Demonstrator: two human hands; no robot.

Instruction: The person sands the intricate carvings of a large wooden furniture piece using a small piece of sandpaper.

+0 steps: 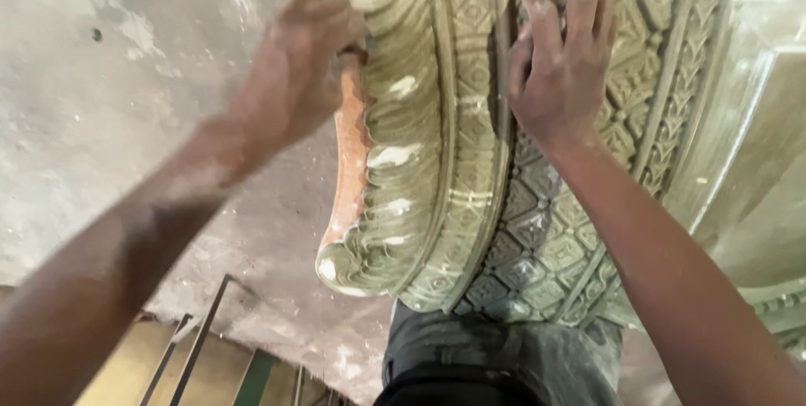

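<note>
Observed from the head camera. Left hand point(298, 66) is closed around the outer edge of an ornate carved moulding point(437, 162), fingers curled over the leaf-patterned roll at the top of that edge. Whether a small tool sits inside this fist cannot be told; the fingers hide it. Right hand point(558, 57) lies flat and open on the moulding's face, fingers spread and pointing away from the person, palm pressing on the lattice-patterned band; it holds nothing. The moulding spans between and beneath both hands, curving down toward the person's trousers point(504, 360). An orange-brown backing strip point(348, 162) runs along the moulding's edge just below the left hand. A grey concrete floor point(109, 95) lies beyond the left forearm.
</note>
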